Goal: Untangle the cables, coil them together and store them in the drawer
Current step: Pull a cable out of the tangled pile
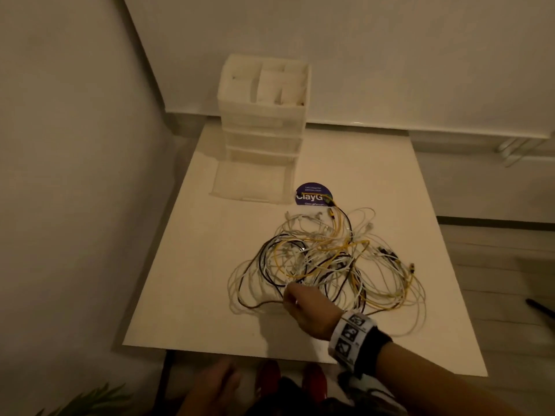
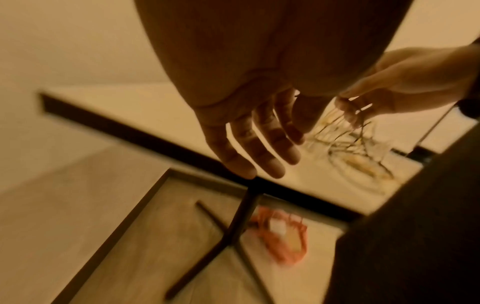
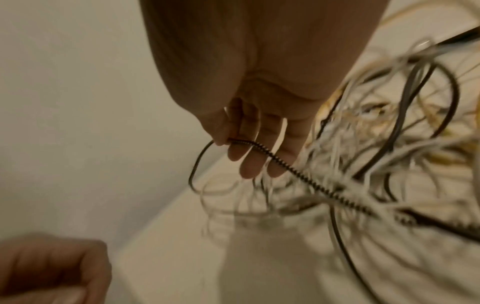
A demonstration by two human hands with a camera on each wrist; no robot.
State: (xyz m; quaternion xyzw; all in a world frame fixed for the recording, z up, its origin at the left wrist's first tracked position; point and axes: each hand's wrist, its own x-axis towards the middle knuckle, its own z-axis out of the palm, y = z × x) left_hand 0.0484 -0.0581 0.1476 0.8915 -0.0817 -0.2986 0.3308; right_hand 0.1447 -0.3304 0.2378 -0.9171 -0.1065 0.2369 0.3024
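Head view: the cables (image 1: 327,265) lie in one big messy pile on the desk (image 1: 186,265), right of its middle. The right hand (image 1: 303,307) is at the near left edge of the pile, so the pile spreads away from it, farther and to the right. The open drawer (image 1: 250,183) is at the back left, well apart from the pile. The left hand (image 1: 216,382) is low, off the desk's near edge. Left wrist view: the left hand (image 2: 254,139) has a wide grip, fingers straight, holding nothing. It is blurry here. Right wrist view: the right hand (image 3: 249,144) has a narrow grip, pinching a dark cable (image 3: 285,164) that runs away into the pile. Its far end is hidden in the mess.
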